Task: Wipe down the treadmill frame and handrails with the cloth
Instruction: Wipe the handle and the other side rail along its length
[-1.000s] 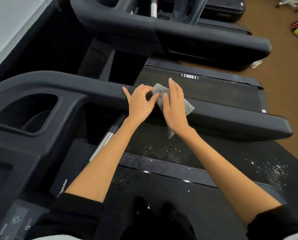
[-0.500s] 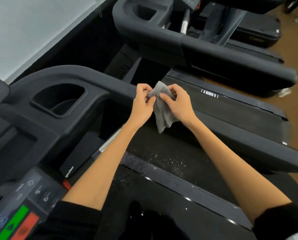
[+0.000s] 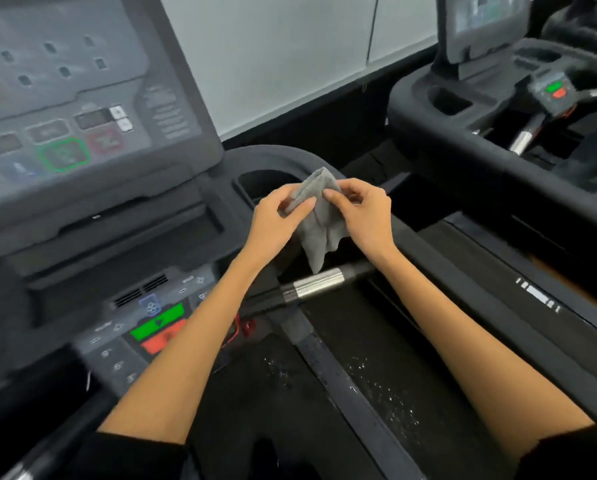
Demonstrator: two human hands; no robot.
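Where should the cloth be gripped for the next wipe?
Probably at the folded top edge of the cloth, from above. Both hands, left and right, already pinch it there, while the lower part hangs loose and would flap.

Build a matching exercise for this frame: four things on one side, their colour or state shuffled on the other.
Things:
1. cloth
2. grip sensor bar
3. start button
4. cup holder

Colour or state:
A. green
B. shiny silver metal
C. grey, pinched by left hand and right hand
D. dark recess in the black console

Pairs: 1-C, 2-B, 3-A, 4-D
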